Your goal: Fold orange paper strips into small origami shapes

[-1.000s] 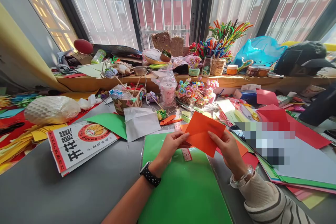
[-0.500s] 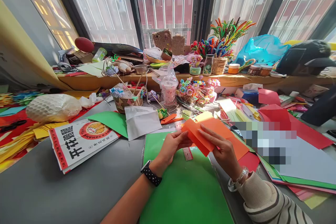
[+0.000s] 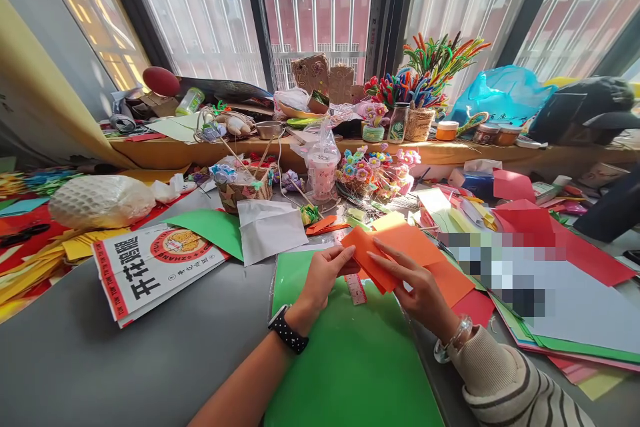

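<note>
A folded piece of orange paper [image 3: 364, 255] is held up between my two hands, above the green mat [image 3: 350, 360]. My left hand [image 3: 327, 273] pinches its left edge between thumb and fingers. On the right side, my right hand [image 3: 417, 283] grips the paper, its fingers laid across the face and the thumb hidden behind. Under and beyond lie more orange sheets [image 3: 453, 283]. A pink ruler [image 3: 357, 289] rests on the mat just below the held paper.
To the left lie a printed paper bag [image 3: 155, 273], a green sheet [image 3: 213, 230] and a white sheet [image 3: 270, 233]. A lidded cup [image 3: 323, 173] and a basket of crocheted flowers [image 3: 370, 177] stand behind. Stacked coloured paper [image 3: 590, 307] covers the right side.
The folded orange paper has tilted and shifted slightly left and down. My right hand's fingers have moved a little left across it; my left hand keeps its pinch.
</note>
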The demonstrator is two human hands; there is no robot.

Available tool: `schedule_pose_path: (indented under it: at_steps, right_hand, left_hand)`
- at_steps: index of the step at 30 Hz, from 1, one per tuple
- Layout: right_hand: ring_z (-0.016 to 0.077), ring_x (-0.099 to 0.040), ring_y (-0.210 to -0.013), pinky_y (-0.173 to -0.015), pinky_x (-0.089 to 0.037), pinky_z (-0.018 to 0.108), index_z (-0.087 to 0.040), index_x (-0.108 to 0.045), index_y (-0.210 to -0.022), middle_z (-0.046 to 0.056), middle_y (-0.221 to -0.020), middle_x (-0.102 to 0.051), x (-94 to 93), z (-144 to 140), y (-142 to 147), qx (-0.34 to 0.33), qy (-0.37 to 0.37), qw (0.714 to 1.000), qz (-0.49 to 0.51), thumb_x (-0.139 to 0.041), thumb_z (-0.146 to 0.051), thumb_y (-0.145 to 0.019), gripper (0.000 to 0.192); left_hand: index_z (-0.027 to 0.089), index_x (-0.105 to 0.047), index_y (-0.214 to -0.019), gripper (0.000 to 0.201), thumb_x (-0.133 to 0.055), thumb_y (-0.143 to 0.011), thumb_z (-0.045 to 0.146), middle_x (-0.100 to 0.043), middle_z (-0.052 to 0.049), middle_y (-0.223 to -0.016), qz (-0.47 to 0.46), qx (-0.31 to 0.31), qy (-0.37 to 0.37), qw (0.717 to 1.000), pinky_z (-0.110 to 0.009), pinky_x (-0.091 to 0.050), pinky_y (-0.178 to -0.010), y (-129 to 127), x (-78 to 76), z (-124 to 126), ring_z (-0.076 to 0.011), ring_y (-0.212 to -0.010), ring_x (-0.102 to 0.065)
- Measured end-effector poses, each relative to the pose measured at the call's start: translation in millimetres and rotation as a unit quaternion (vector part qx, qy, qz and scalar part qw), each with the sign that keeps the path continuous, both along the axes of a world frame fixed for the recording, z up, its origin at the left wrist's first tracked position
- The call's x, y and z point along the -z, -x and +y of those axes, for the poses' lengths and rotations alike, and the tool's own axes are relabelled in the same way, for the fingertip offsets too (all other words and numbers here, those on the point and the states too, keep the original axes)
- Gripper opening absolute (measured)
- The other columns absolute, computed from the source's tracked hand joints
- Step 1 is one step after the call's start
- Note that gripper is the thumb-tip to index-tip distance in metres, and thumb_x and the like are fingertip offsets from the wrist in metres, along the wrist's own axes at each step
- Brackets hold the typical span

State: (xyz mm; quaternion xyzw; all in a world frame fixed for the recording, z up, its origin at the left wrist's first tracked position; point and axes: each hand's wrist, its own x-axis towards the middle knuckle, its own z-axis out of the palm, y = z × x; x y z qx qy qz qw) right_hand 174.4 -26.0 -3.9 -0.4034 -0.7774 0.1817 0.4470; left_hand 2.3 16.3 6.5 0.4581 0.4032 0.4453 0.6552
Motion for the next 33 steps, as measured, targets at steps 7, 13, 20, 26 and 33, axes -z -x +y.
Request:
schedule_pose_path:
  at_steps: [7,13,20,26,33]
  right_hand:
    - [0.0232,-0.050,-0.101,-0.082,-0.043,0.037,-0.020,-0.052,-0.109,0.008,-0.114,-0.054,-11.4,0,-3,-0.002,0.225,0.942,0.247,-0.037,-0.033,-0.082,0.034]
    - [0.0198,-0.058,-0.077,-0.064,-0.046,0.025,-0.015,-0.064,-0.080,0.006,-0.082,-0.066,-7.8,0,4,0.049,0.300,0.923,0.235,-0.056,-0.037,-0.071,0.025]
    - [0.0163,-0.056,-0.068,-0.058,-0.043,0.022,-0.013,-0.063,-0.074,0.004,-0.073,-0.065,-8.5,0,7,0.093,0.299,0.921,0.231,-0.057,-0.039,-0.069,0.027]
    - [0.0159,-0.055,-0.062,-0.053,-0.041,0.022,-0.014,-0.063,-0.071,0.003,-0.067,-0.063,-8.3,-2,8,0.113,0.297,0.920,0.231,-0.056,-0.042,-0.068,0.029]
    - [0.0166,-0.055,-0.062,-0.052,-0.042,0.023,-0.014,-0.062,-0.071,0.004,-0.068,-0.063,-10.5,-3,9,0.110,0.295,0.922,0.225,-0.056,-0.043,-0.067,0.030]
  left_hand:
    - [0.011,-0.063,-0.066,0.030,-0.058,-0.065,0.040,-0.064,-0.004,-0.063,0.071,0.064,-0.053,0.994,-0.025,-0.049,-0.060,-1,0.9,-3,-0.0147,-0.059,-0.060]
    - [0.011,-0.064,-0.066,0.033,-0.056,-0.065,0.043,-0.064,-0.004,-0.060,0.118,0.154,-0.066,0.979,-0.023,-0.047,-0.054,-6,4.6,-9,-0.0152,-0.058,-0.059]
    - [0.012,-0.063,-0.065,0.031,-0.056,-0.065,0.043,-0.065,-0.003,-0.061,0.107,0.163,-0.045,0.980,-0.024,-0.048,-0.056,-6,4.9,-8,-0.0156,-0.059,-0.060]
    - [0.013,-0.063,-0.063,0.028,-0.057,-0.065,0.040,-0.065,-0.004,-0.060,0.086,0.158,-0.043,0.983,-0.024,-0.047,-0.056,-7,5.7,-9,-0.0156,-0.058,-0.060]
    - [0.013,-0.062,-0.060,0.027,-0.060,-0.062,0.040,-0.064,-0.003,-0.057,0.085,0.149,-0.031,0.985,-0.023,-0.047,-0.056,-6,4.0,-8,-0.0155,-0.057,-0.060]
